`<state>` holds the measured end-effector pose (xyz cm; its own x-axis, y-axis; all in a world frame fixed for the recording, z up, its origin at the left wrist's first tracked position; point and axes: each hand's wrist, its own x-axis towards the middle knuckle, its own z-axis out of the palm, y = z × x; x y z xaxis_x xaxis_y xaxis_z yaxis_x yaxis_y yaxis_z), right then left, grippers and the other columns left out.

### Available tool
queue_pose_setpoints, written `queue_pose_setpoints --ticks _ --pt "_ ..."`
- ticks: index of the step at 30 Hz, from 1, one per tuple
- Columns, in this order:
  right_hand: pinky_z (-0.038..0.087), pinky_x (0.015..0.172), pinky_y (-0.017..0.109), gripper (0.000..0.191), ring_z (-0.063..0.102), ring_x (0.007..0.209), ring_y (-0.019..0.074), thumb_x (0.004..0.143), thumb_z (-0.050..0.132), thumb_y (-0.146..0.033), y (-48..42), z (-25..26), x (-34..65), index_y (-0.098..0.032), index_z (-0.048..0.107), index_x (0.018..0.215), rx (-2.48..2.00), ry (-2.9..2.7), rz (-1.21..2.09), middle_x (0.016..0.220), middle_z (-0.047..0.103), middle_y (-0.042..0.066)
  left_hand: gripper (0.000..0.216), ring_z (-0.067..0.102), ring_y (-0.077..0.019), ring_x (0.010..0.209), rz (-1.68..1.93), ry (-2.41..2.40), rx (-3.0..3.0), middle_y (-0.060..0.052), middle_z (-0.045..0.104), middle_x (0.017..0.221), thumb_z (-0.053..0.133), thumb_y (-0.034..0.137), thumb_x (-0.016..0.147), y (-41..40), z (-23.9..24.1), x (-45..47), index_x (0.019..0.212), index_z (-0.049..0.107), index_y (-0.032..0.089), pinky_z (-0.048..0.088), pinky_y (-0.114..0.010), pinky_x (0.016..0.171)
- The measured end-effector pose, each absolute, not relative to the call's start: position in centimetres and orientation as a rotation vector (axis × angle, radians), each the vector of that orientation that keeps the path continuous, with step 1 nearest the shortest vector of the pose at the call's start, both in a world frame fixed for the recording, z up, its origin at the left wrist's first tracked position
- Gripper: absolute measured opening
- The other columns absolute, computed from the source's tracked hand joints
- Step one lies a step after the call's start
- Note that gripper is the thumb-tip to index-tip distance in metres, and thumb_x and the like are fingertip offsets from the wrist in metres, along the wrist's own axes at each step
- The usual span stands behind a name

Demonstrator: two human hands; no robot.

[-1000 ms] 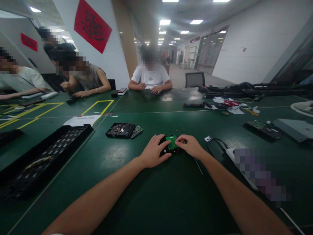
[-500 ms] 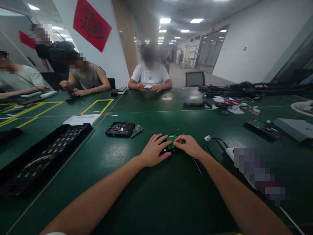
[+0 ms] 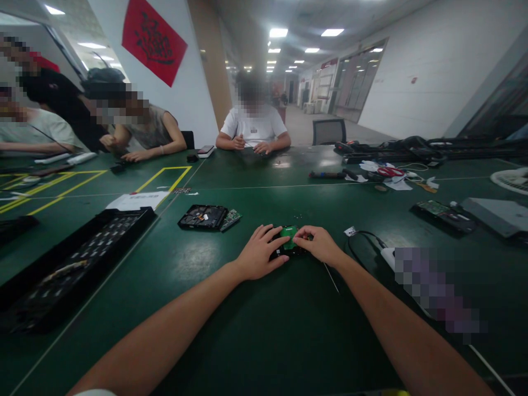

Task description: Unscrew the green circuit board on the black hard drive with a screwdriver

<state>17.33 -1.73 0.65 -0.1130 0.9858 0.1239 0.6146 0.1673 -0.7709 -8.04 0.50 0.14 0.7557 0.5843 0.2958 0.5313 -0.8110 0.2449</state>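
A hard drive (image 3: 282,252) with a green circuit board (image 3: 290,231) facing up lies on the table in front of me. My left hand (image 3: 259,254) rests over its left side, thumb along the near edge and fingers reaching onto the board, gripping it. At the board's right side, my right hand (image 3: 317,244) is closed, thumb and fingertips pinched together; what they pinch is too small to make out. A thin metal rod (image 3: 331,278) sticks out from beneath this hand toward me. Several tiny screws (image 3: 297,216) lie just beyond the drive.
Left of my hands lie another hard drive (image 3: 202,217) and a loose circuit board (image 3: 230,220). A long black tray (image 3: 82,258) stands farther left. On the right are a cable (image 3: 367,235), a white-ended device (image 3: 388,256) and a drive (image 3: 443,216). A co-worker (image 3: 253,129) sits opposite.
Both hands stay at the drive, with only slight movement of the right fingers. At the far left, a standing person has moved left and leans over.
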Motion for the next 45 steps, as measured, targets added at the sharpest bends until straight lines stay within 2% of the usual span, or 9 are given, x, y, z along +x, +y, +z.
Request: queue_pose_setpoints --ticks 12,27,36,45 --pt "0.041 0.068 0.029 0.019 0.057 0.071 0.0155 0.087 0.07 -0.037 -1.8 1.06 16.96 -0.02 0.076 0.09 -1.551 -1.849 0.69 0.078 0.066 0.001 0.06 0.033 -0.0376 0.15 0.543 0.907 2.828 -0.008 0.042 0.161 0.058 0.057 0.098 0.58 -0.14 -7.95 0.151 0.051 0.032 0.025 -0.064 0.124" --pt "0.042 0.068 0.029 0.027 0.061 0.073 0.0172 0.089 0.068 -0.046 -1.99 1.15 16.45 -0.02 0.073 0.087 -1.608 -1.82 0.609 0.08 0.07 0.002 0.06 0.034 -0.038 0.15 0.569 0.888 2.82 -0.008 0.042 0.161 0.06 0.055 0.097 0.63 -0.15 -8.0 0.152 0.05 0.033 0.026 -0.064 0.123" --pt "0.041 0.067 0.029 0.019 0.059 0.071 0.0161 0.087 0.07 -0.039 -1.99 1.02 16.65 -0.02 0.072 0.089 -1.613 -1.827 0.615 0.079 0.069 0.001 0.06 0.034 -0.0382 0.15 0.565 0.891 2.827 -0.009 0.043 0.161 0.06 0.055 0.097 0.62 -0.13 -7.95 0.151 0.051 0.031 0.027 -0.064 0.123" --pt "0.041 0.067 0.029 0.023 0.059 0.072 0.0159 0.089 0.069 -0.043 -1.86 0.86 16.65 -0.02 0.072 0.088 -1.599 -1.841 0.605 0.079 0.068 0.001 0.06 0.034 -0.0377 0.15 0.572 0.889 2.819 -0.009 0.044 0.16 0.06 0.055 0.097 0.41 0.21 -7.96 0.151 0.05 0.032 0.028 -0.064 0.123"
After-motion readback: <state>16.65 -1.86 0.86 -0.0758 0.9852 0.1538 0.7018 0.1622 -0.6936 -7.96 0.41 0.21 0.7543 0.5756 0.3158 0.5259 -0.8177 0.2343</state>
